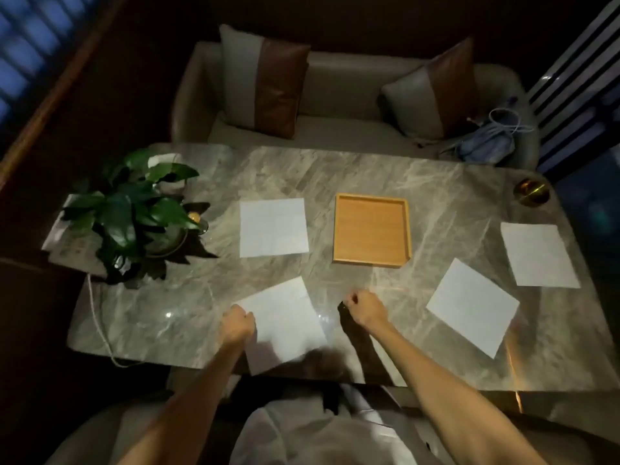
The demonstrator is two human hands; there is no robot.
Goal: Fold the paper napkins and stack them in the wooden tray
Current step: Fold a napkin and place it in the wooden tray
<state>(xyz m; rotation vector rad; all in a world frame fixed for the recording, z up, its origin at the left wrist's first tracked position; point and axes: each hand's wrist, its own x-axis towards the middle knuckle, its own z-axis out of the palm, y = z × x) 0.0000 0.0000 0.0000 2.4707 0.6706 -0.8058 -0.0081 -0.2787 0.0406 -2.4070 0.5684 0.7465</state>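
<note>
ideally left hand (236, 325), fingers pinching the nearest napkin (285, 318), folds edge to edge; right hand (366, 308), curled empty, steadies

The marble table (369, 169) bears four flat paper napkins (273, 227), a wooden tray (371, 229) and a potted plant (134, 213).

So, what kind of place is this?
Probably a restaurant or lounge booth, though a home is possible: a marble-look table faces a padded bench seat with a left cushion and a right cushion, and a potted plant stands at the table's left end.
</note>
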